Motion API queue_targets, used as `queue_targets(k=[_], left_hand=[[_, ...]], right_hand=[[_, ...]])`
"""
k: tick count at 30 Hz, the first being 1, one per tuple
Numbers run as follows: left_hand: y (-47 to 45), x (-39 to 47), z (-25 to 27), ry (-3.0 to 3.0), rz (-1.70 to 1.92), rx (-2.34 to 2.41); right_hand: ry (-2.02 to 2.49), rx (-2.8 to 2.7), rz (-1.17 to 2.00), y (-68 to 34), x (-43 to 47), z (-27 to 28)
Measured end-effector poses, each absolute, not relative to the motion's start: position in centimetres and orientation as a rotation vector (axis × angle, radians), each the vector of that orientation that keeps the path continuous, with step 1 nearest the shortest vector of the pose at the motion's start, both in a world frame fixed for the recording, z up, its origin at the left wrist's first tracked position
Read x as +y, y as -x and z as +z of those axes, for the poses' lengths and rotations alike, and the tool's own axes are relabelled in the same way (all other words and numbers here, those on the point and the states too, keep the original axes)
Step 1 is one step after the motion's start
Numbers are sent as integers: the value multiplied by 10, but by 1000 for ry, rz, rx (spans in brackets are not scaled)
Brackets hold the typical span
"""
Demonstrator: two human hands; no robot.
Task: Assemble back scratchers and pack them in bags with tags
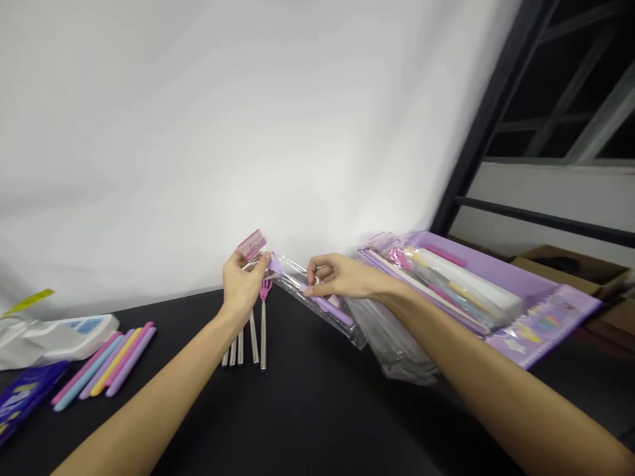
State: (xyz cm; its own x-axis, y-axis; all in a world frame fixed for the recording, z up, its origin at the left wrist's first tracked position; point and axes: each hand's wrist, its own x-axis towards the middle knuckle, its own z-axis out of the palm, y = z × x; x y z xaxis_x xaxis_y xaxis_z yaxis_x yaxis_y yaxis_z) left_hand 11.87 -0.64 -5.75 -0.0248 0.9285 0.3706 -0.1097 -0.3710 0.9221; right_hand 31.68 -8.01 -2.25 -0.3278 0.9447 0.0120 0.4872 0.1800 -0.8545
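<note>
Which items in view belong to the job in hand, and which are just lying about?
Likely part of the job: clear sleeve with purple stick, in the left hand; metal rods; coloured tubes; clear bags; purple box.
Probably just lying about: blue packet; white device; cardboard boxes.

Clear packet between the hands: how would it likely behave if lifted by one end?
The clear packet looks thin and crinkled, so its loose edges may flop. The straight purple handle inside probably keeps its length fairly stiff. Its glossy shine suggests slipperiness.
</note>
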Motion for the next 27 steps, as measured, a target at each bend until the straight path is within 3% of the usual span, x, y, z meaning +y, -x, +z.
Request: queue_targets(k=[7,11,15,20,27], left_hand=[[-211,-26,-46,-1419,1145,759],[-254,-42,-56,-1732,976,753],[-284,-62,-68,-2268,965,521],[-305,-78,-75,-2534,965,502],[-294,-72,-77,-2558,983,492]], right_hand=[[1716,-1854,580,-398,-137,-4],[1823,-1675,492,-461,-165,-4],[1889,-1512,424,-504,-181,-20],[1949,-1446,386,-507,-184,-49],[2058,-1667,-110,-496,-186,-48]])
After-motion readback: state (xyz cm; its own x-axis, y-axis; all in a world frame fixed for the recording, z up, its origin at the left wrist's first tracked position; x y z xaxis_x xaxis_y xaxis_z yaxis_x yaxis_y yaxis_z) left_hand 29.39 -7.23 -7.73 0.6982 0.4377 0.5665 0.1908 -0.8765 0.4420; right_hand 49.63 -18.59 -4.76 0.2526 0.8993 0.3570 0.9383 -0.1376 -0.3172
